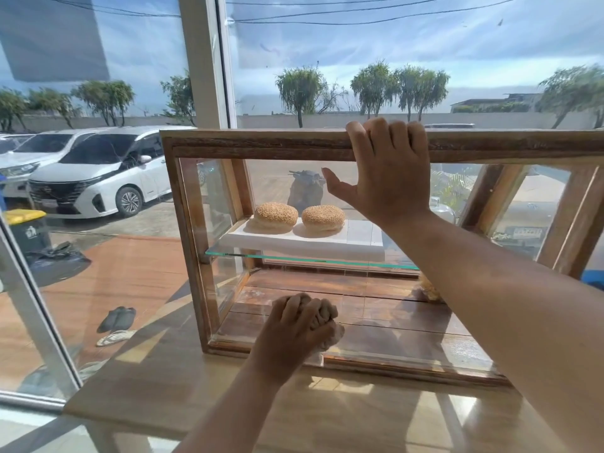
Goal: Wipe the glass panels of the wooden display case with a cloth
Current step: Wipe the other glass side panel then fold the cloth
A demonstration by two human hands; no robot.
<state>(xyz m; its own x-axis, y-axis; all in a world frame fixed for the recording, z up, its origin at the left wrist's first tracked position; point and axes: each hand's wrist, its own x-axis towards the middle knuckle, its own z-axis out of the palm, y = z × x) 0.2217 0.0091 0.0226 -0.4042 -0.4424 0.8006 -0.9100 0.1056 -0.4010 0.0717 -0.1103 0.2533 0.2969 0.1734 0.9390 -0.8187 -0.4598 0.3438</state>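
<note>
The wooden display case [183, 223] stands on a pale wooden table, its glass front panel [376, 308] facing me. My left hand [294, 328] grips a bunched brownish cloth [323, 317] and presses it against the lower left part of the front glass. My right hand [385, 171] holds the case's top wooden rail, fingers curled over its upper edge and the thumb spread against the glass. Inside, two sesame buns [276, 215] lie on a white board on a glass shelf [294, 258].
The table [196, 387] ends at the left near a large window [98, 191]. Outside are parked white cars [98, 181], a yellow-lidded bin [27, 227] and shoes on tiles. At the right, the case's open door frame [575, 223] leans outward.
</note>
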